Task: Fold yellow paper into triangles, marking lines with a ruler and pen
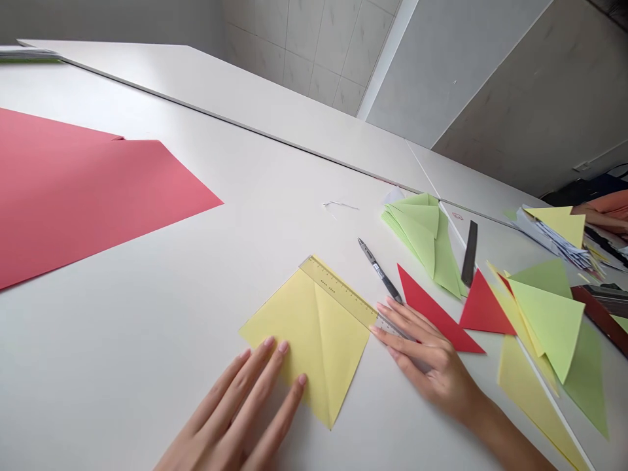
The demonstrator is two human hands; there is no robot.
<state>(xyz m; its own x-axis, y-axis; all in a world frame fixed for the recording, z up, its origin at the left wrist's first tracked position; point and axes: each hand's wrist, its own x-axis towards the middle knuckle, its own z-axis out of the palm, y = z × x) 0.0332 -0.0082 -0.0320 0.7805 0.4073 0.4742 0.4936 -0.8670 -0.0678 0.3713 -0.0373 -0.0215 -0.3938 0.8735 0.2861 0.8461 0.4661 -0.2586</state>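
A yellow paper square with a crease down its middle lies flat on the white table. Along its upper right edge rests a clear ruler, its far end under my right hand. The fingers of that hand are stretched out over the ruler's end, pressing it down. My left hand lies with spread fingers on the paper's lower left part, fingertips touching it. Just above my right fingertips is a grey pen, apart from the ruler and held by neither hand.
A large red sheet covers the left of the table. Folded green papers, red triangles, a dark strip and more green and yellow pieces lie right. Another person's arm shows at the far right.
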